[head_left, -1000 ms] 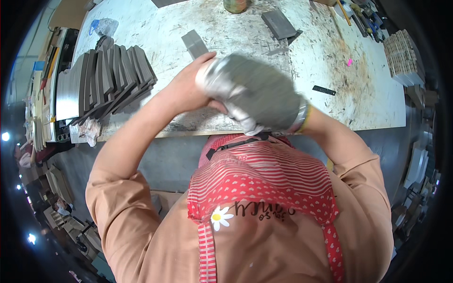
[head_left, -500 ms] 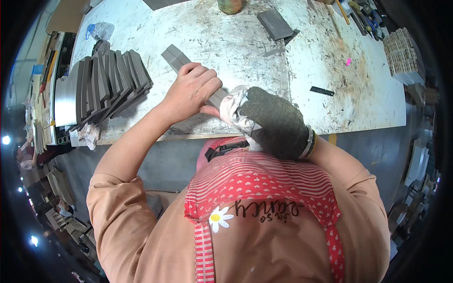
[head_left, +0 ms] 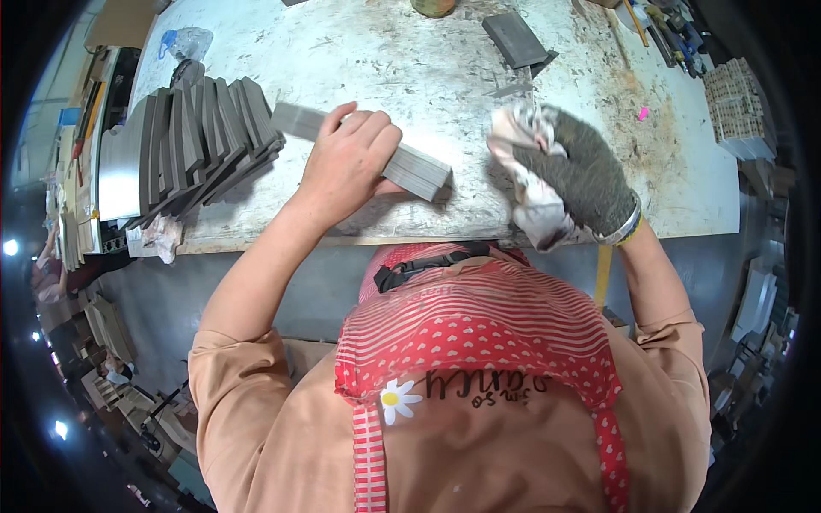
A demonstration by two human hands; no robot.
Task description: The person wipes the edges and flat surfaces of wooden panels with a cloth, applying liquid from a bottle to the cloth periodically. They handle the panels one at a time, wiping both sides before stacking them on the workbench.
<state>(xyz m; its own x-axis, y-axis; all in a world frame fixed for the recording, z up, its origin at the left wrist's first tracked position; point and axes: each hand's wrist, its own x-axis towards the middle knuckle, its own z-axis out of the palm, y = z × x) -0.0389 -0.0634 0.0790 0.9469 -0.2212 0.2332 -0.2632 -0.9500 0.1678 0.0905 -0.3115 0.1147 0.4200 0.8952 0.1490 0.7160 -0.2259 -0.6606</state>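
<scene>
Gripping the grey bar stack [head_left: 368, 147], left-hand fingers [head_left: 363, 128] curl; gloved right hand [head_left: 573, 175] clutches rag [head_left: 520, 141].

Crumpled clear plastic bag [head_left: 190, 41], bench far-left corner

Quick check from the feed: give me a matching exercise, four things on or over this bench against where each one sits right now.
Things:
1. grey bar
2. white rag
3. row of grey slabs
4. dark flat block

Places:
A. far side of the workbench, near the middle
B. leaning together at the bench's left end
C. bunched in the gloved right hand
D. gripped by the bare left hand, lying across the bench

Pairs: 1-D, 2-C, 3-B, 4-A
</scene>
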